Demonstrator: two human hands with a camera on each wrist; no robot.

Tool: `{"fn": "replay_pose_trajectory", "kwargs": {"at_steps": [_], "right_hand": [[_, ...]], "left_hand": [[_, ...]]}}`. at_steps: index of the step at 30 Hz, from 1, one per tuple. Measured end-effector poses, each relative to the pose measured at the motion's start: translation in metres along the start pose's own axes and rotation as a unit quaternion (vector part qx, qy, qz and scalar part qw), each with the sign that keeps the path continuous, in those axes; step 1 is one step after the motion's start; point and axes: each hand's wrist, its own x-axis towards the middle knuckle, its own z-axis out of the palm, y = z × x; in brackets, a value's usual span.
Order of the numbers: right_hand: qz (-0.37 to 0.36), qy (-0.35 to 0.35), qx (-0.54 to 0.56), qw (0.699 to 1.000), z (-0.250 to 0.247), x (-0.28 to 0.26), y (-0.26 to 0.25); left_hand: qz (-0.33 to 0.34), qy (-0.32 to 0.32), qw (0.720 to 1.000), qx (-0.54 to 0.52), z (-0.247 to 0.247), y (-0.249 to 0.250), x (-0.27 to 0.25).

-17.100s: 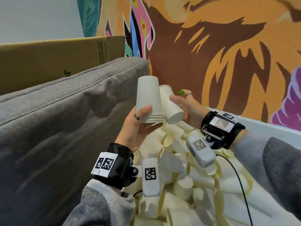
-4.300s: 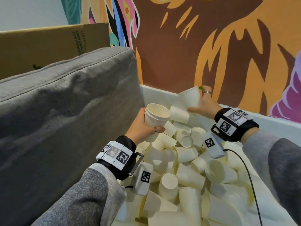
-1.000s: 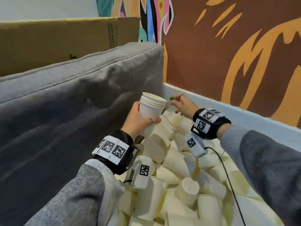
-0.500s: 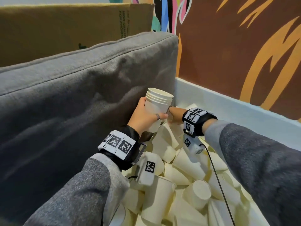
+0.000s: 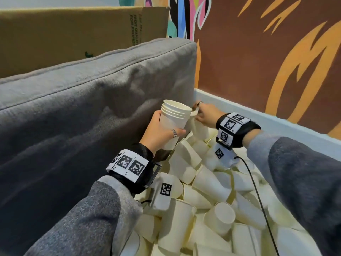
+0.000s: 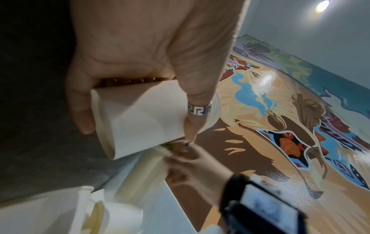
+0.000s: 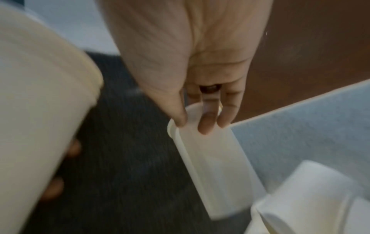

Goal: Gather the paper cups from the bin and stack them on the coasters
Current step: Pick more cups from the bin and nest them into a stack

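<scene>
Gripping a nested cup stack (image 5: 173,120) upright in the left hand (image 5: 160,130). Pinching a single cup (image 7: 212,164) by its rim with the right hand (image 5: 206,114) fingers (image 7: 206,125), over the bin (image 5: 276,121).

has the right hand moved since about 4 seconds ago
Yes. The right hand has gone from the bin's far wall to the corner by the grey cushion, where it pinches a single cup.

White nested cup stack (image 5: 174,120) upright above bin (image 5: 276,122) of jumbled paper cups (image 5: 212,191).
</scene>
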Motion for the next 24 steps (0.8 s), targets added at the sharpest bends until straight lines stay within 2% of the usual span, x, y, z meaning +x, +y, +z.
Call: {"fn": "replay_pose_trajectory", "kwargs": {"at_steps": [2, 4, 7, 12, 17, 21, 24], "right_hand": [[-0.015, 0.107, 0.075, 0.991, -0.024, -0.011, 0.001], [-0.033, 0.197, 0.173, 0.965, -0.046, -0.028, -0.004], [-0.074, 0.257, 0.282, 0.921, -0.07, -0.058, -0.016], [-0.14, 0.282, 0.309, 0.897, -0.077, -0.09, -0.035], [-0.177, 0.257, 0.215, 0.925, -0.072, -0.101, -0.042], [-0.182, 0.184, 0.107, 0.96, -0.062, -0.109, -0.044], [-0.174, 0.167, 0.138, 0.961, -0.057, -0.114, -0.046]], "left_hand": [[0.003, -0.003, 1.0, 0.0, 0.001, 0.002, -0.001], [0.005, -0.009, 1.0, 0.0, 0.002, 0.005, -0.001], [0.008, -0.02, 1.0, -0.008, 0.005, 0.009, -0.003], [0.022, -0.028, 0.999, -0.002, 0.01, 0.018, -0.009], [0.039, -0.024, 0.999, -0.02, 0.015, 0.028, -0.015], [0.051, -0.024, 0.998, -0.022, 0.018, 0.034, -0.017], [0.055, -0.024, 0.998, -0.018, 0.018, 0.034, -0.017]]}}
